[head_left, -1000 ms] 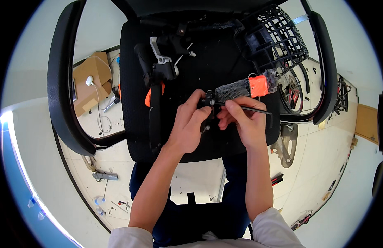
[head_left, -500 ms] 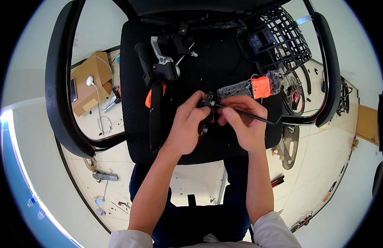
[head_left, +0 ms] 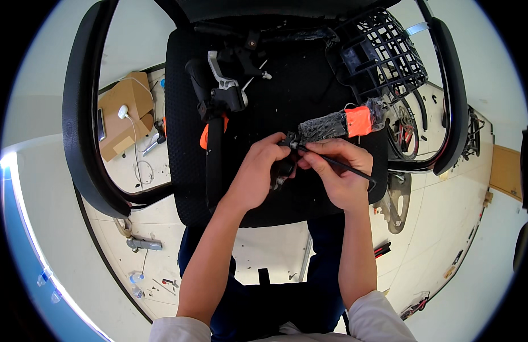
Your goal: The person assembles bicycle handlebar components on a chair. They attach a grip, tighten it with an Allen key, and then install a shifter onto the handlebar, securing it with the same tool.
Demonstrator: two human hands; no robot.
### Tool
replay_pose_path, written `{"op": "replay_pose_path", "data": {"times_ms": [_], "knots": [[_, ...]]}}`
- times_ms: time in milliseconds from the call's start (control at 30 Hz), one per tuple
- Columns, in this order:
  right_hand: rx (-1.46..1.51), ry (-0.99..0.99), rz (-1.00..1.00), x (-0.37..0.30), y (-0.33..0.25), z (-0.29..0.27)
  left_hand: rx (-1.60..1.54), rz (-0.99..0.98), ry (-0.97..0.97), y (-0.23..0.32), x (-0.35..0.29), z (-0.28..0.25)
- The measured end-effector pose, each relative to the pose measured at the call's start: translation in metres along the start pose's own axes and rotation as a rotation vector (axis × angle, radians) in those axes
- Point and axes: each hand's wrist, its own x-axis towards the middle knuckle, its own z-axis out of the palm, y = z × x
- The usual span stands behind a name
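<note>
Over the front of the black chair seat point(head_left: 264, 199), my left hand point(head_left: 254, 174) is closed around a small black clamp-like part point(head_left: 285, 165) with some metal on it. My fingers hide much of its shape. My right hand point(head_left: 345, 179) pinches a black hex key point(head_left: 355, 170), whose long shaft slants down to the right. The key's left tip meets the upper end of the part; whether it sits in a bolt is too small to tell. Its short bent end sticks out beyond my right fingers.
Behind my hands lie a plastic-wrapped bundle with an orange label point(head_left: 359, 121) and a black basket point(head_left: 383, 54). A handlebar grip with a silver brake lever point(head_left: 223, 74) lies at the left of the seat. Armrests point(head_left: 84, 108) flank it. A cardboard box point(head_left: 124, 111) is on the floor.
The hex key has turned, its bent end swinging from up-right to downward. My right hand has rolled with it and shifted slightly. The part in my left hand has tilted a little.
</note>
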Motion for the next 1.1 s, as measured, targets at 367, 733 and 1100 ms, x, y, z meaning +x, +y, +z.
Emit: {"op": "replay_pose_path", "data": {"times_ms": [367, 733, 1100], "knots": [[-0.131, 0.002, -0.117, 0.000, -0.001, 0.001, 0.110, 0.062, -0.115, 0.003, 0.003, -0.008], [-0.105, 0.148, 0.249, -0.002, 0.006, -0.021, -0.259, 0.068, 0.047, 0.004, 0.004, -0.009], [0.308, 0.062, 0.400, -0.004, -0.002, -0.015, -0.276, 0.125, -0.057, 0.003, 0.005, -0.005]]}}
